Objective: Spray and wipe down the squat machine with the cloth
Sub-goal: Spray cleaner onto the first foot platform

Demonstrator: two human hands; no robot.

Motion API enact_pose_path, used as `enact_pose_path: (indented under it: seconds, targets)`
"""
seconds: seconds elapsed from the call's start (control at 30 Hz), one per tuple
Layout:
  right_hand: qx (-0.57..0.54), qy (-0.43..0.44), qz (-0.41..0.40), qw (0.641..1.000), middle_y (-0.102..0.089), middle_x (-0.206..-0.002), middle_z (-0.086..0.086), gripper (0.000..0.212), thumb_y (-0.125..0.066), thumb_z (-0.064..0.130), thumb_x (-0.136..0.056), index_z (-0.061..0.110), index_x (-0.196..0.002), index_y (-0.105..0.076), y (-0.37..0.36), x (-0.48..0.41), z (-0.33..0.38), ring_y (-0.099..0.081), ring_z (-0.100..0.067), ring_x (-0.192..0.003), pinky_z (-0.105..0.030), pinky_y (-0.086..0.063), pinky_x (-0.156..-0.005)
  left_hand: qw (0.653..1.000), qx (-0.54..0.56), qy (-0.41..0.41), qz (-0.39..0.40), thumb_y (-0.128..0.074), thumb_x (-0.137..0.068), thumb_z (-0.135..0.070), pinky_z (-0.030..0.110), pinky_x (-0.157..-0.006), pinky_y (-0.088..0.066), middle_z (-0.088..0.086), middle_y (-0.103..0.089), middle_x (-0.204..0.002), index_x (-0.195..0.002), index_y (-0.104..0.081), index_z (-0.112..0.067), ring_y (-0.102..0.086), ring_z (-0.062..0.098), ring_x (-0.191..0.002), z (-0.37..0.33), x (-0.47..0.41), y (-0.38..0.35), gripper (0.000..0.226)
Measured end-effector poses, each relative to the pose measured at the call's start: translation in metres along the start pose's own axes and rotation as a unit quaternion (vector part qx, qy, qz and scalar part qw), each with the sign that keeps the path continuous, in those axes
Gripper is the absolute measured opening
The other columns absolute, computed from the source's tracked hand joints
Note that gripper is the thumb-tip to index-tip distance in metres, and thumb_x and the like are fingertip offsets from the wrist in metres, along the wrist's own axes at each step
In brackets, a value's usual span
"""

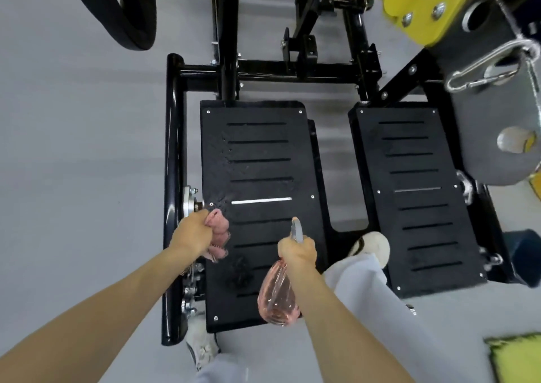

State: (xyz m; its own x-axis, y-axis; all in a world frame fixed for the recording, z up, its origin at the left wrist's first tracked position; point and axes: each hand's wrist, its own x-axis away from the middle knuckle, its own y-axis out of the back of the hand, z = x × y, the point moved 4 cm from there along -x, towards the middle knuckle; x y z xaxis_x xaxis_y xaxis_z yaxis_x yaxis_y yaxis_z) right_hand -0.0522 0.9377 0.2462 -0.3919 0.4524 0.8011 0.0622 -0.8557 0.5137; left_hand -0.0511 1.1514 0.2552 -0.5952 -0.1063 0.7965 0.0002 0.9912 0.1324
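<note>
You can read no text, label, brand, number or sign on the black-and-yellow steel squat machine (257, 163), the pink clear plastic spray bottle (276, 297) or the pink crumpled cloth (218, 224).

Cloth (217, 233) left of spray bottle (278, 292), over footplate (260, 160).

Matt textured black footplate (257, 160), glossy frame tube (172, 148), clear plastic spray bottle (278, 294), soft cloth (218, 230).

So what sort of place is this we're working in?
Most likely a gym. A black weight plate shows at upper left, the squat machine has two slotted black foot plates, and a bolted yellow arm sits above a steel carabiner.
</note>
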Motion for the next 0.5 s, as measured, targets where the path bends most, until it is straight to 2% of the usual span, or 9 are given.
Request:
enact_pose_path:
  seconds: [0.1, 0.13, 0.2, 0.27, 0.33, 0.43, 0.5]
  targets:
    - [0.022, -0.034, 0.023, 0.999, -0.051, -0.077, 0.0, 0.018, -0.054, 0.006, -0.083, 0.013, -0.099, -0.052, -0.009, 0.006, -0.021, -0.049, -0.013, -0.062, -0.026, -0.042, -0.06, 1.0, -0.027, -0.011, 0.005, -0.022, -0.076, 0.017, 0.027, -0.051, -0.033, 0.004, -0.035, -0.056, -0.065, -0.036, -0.013, -0.027, 0.019, -0.056, 0.012, 0.012, 0.005, 0.034]
    - [0.031, -0.037, 0.027, 0.998, -0.052, -0.077, 0.0, 0.02, -0.054, 0.007, -0.083, 0.012, -0.102, -0.053, -0.011, 0.007, -0.025, -0.05, -0.013, -0.062, -0.027, -0.042, -0.063, 1.0, -0.027, -0.008, 0.013, -0.023, -0.079, 0.016, 0.028, -0.051, -0.031, 0.005, -0.033, -0.057, -0.065, -0.035, -0.014, -0.026, 0.019, -0.054, 0.014, 0.014, 0.006, 0.035]
    - [0.053, -0.035, 0.03, 0.998, -0.052, -0.078, 0.0, 0.022, -0.054, 0.011, -0.084, 0.012, -0.105, -0.052, -0.014, 0.007, -0.032, -0.05, -0.013, -0.064, -0.028, -0.043, -0.065, 1.0, -0.03, -0.005, 0.001, -0.025, -0.088, 0.014, 0.023, -0.043, -0.035, 0.006, -0.036, -0.058, -0.068, -0.038, -0.013, -0.031, 0.017, -0.048, 0.021, 0.015, 0.006, 0.036]
    - [0.073, -0.016, 0.029, 0.997, -0.051, -0.078, 0.001, 0.017, -0.052, 0.016, -0.086, 0.014, -0.102, -0.047, -0.016, 0.006, -0.033, -0.052, -0.014, -0.067, -0.03, -0.046, -0.068, 0.999, -0.039, -0.009, -0.012, -0.023, -0.088, 0.016, 0.018, -0.036, -0.032, 0.005, -0.035, -0.061, -0.073, -0.04, -0.01, -0.029, 0.015, -0.05, 0.02, 0.019, 0.001, 0.035]
    - [0.102, 0.022, 0.005, 0.995, -0.052, -0.078, 0.001, 0.01, -0.051, 0.019, -0.087, 0.017, -0.096, -0.047, -0.017, 0.003, -0.028, -0.055, -0.018, -0.072, -0.033, -0.05, -0.074, 0.998, -0.057, -0.018, -0.024, -0.022, -0.086, 0.017, 0.016, -0.036, -0.033, 0.005, -0.037, -0.063, -0.079, -0.044, -0.009, -0.031, 0.014, -0.053, 0.02, 0.021, -0.003, 0.035]
    - [0.119, 0.041, -0.009, 0.992, -0.055, -0.083, 0.0, 0.006, -0.052, 0.019, -0.086, 0.018, -0.09, -0.047, -0.022, 0.004, -0.028, -0.056, -0.021, -0.077, -0.031, -0.048, -0.074, 0.997, -0.067, -0.002, -0.034, -0.029, -0.091, 0.013, 0.018, -0.041, -0.045, 0.008, -0.049, -0.067, -0.086, -0.047, -0.009, -0.046, 0.017, -0.051, 0.031, 0.018, -0.003, 0.029]
    - [0.109, 0.011, 0.011, 0.994, -0.054, -0.081, 0.001, 0.01, -0.051, 0.018, -0.086, 0.018, -0.095, -0.047, -0.027, 0.006, -0.038, -0.055, -0.019, -0.074, -0.029, -0.045, -0.069, 0.999, -0.049, 0.016, -0.018, -0.038, -0.094, 0.008, 0.03, -0.048, -0.052, 0.011, -0.058, -0.071, -0.089, -0.049, -0.009, -0.058, 0.02, -0.049, 0.041, 0.015, -0.001, 0.021]
